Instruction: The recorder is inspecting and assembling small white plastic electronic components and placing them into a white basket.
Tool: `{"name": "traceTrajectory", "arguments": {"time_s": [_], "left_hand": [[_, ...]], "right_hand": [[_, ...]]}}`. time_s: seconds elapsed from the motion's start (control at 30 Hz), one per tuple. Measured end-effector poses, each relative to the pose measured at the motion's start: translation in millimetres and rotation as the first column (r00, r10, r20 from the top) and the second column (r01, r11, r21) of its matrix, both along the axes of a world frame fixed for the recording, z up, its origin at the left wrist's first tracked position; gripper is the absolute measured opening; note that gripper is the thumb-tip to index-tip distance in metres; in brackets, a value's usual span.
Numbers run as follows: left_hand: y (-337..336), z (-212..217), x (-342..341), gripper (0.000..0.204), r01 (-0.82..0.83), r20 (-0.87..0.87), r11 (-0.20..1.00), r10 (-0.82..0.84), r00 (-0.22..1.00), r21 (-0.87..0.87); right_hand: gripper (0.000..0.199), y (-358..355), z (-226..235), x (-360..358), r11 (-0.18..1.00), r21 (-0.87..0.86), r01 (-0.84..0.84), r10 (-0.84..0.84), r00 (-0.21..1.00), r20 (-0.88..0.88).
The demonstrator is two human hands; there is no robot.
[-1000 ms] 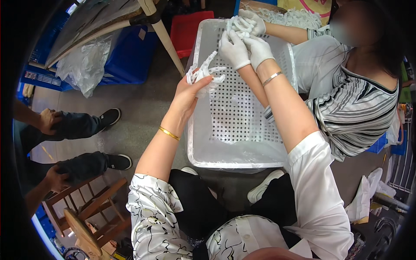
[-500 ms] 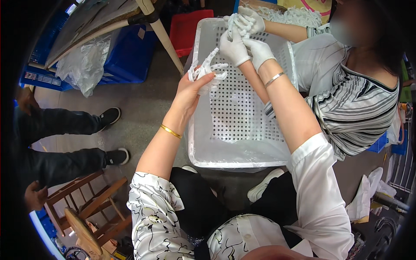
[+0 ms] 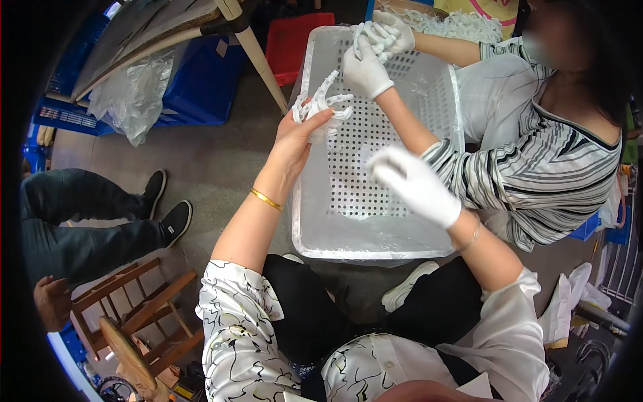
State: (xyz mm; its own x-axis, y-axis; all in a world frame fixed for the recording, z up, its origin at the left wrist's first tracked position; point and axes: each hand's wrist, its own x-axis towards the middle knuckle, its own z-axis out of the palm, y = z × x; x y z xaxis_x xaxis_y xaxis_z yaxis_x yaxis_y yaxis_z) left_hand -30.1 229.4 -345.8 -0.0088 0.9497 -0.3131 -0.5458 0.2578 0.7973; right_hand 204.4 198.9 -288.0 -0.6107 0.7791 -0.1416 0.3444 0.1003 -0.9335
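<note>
My left hand (image 3: 299, 127), bare with a gold bangle on the wrist, is closed around a white plastic piece with jointed, finger-like prongs (image 3: 324, 100). It is held over the left side of a white perforated plastic crate (image 3: 305, 234). Over the crate's right half is my right hand (image 3: 422, 187) in a white glove, smeared by motion, and its finger pose is unclear. Across from me, a co-worker's white-gloved hands (image 3: 368, 70) hold a similar white pronged piece (image 3: 376, 39) above the far end of the crate.
Clear plastic film (image 3: 395, 234) lines the crate. Behind it sit a red bin (image 3: 295, 40) and a pile of white pieces (image 3: 462, 25). At left are blue bins (image 3: 201, 87), a table leg (image 3: 258, 67), a wooden chair (image 3: 147, 315) and a standing person's legs (image 3: 100, 248).
My right hand has drawn back from the co-worker's hands, toward me and to the right. The left hand keeps its hold almost unmoved. The standing person's legs have shifted.
</note>
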Motion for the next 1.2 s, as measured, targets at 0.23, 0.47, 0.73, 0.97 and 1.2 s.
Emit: {"name": "traceTrajectory", "arguments": {"time_s": [0.23, 0.47, 0.73, 0.97, 1.2], "left_hand": [[4, -3, 7, 0.052, 0.000, -0.006, 1.000, 0.000, 1.000, 0.014], [24, -9, -6, 0.048, -0.030, 0.061, 0.999, 0.031, 0.998, -0.018], [74, 4, -21, 0.035, -0.076, 0.068, 0.997, 0.078, 0.995, -0.031], [70, 3, -54, 0.035, -0.122, 0.061, 0.992, 0.124, 0.990, -0.037], [71, -4, -51, 0.039, -0.134, 0.108, 0.991, 0.133, 0.985, -0.005]], "right_hand": [[0.021, -22, -37, 35, 0.987, -0.146, 0.061, -0.023, 0.967, 0.253], [0.022, -22, -55, 43, 0.971, -0.217, 0.098, -0.064, 0.986, 0.157], [0.021, -26, -67, 37, 0.958, -0.281, 0.063, -0.028, 0.992, 0.127], [0.022, -33, -69, 36, 0.947, -0.321, 0.009, 0.031, 0.992, 0.120], [0.023, -35, -69, 37, 0.947, -0.322, -0.011, 0.062, 0.987, 0.148]]}}
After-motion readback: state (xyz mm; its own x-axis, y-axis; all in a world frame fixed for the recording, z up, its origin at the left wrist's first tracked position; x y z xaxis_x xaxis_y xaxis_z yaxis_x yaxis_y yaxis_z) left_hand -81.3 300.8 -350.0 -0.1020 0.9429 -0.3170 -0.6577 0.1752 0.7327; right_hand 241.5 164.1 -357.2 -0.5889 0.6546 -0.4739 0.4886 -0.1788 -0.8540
